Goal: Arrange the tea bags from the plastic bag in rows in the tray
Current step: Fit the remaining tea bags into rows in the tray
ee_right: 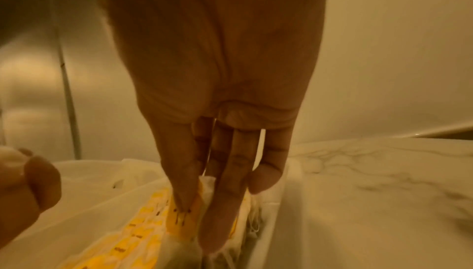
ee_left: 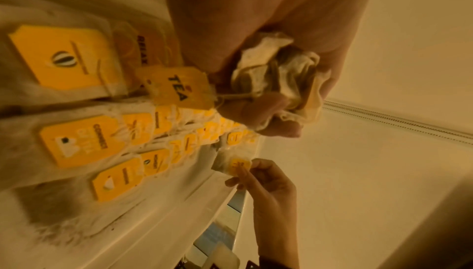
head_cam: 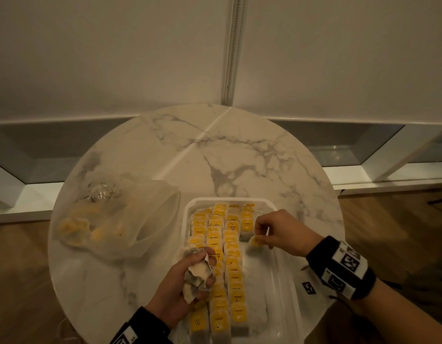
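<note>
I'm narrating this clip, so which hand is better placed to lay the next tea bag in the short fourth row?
Right. The right hand already pinches one tea bag at that row's end, while the left hand grips a crumpled bunch.

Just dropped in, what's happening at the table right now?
A person is filling a tray with tea bags in rows. Three rows run its length; a fourth, on the right, is only started at the far end. The right hand pinches one tea bag over that short row. The left hand grips a bunch of tea bags. The plastic bag lies left, with some inside.
</note>
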`<state>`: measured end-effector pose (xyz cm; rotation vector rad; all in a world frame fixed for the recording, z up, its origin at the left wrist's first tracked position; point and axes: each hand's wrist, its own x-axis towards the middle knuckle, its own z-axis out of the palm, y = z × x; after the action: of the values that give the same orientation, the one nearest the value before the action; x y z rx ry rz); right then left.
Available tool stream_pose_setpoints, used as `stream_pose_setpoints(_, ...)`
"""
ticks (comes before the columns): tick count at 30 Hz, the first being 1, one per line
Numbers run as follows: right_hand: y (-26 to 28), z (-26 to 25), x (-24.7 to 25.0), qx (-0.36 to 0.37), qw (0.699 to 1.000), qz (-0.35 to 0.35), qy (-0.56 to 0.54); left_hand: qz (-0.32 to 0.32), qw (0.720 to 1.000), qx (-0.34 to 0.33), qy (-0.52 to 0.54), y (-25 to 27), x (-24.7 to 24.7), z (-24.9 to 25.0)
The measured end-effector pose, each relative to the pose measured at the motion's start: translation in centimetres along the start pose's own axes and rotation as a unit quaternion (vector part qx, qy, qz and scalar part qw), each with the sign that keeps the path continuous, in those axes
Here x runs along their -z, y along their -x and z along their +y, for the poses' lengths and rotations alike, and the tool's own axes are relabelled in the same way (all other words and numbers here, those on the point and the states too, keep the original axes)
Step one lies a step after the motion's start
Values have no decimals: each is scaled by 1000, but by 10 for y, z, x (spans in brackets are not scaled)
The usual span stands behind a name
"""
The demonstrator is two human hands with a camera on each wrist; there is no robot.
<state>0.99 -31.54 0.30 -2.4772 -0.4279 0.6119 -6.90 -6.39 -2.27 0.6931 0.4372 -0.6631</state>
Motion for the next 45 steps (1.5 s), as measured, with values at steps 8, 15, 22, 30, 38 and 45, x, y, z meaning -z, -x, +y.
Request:
stream_pose_setpoints(8, -38, -12, -4, -23, 995, -84, 41, -3, 1000, -3, 6, -1, 2, -1)
stream_pose_setpoints(15, -50, -22, -6, -42, 983, -29, 178, -6, 1000, 2, 12, 0, 2, 1)
stream_pose_setpoints(22, -53, -24, -11, -89, 962, -7, 258, -8, 1000, -2, 6, 0, 2, 2)
stream_pose_setpoints(30, -57, -28, -7, -117, 950, 4, 291, -11, 1000, -1, -2, 1, 1, 3)
stream_pose_setpoints(38, -54, -30, -11, -138, 957, -5, 256, -18, 1000, -5, 10, 3, 1, 5)
stream_pose_setpoints(45, -52, -31, -5, -111, 981, 7, 159, -16, 1000, -8, 6, 4, 2, 4)
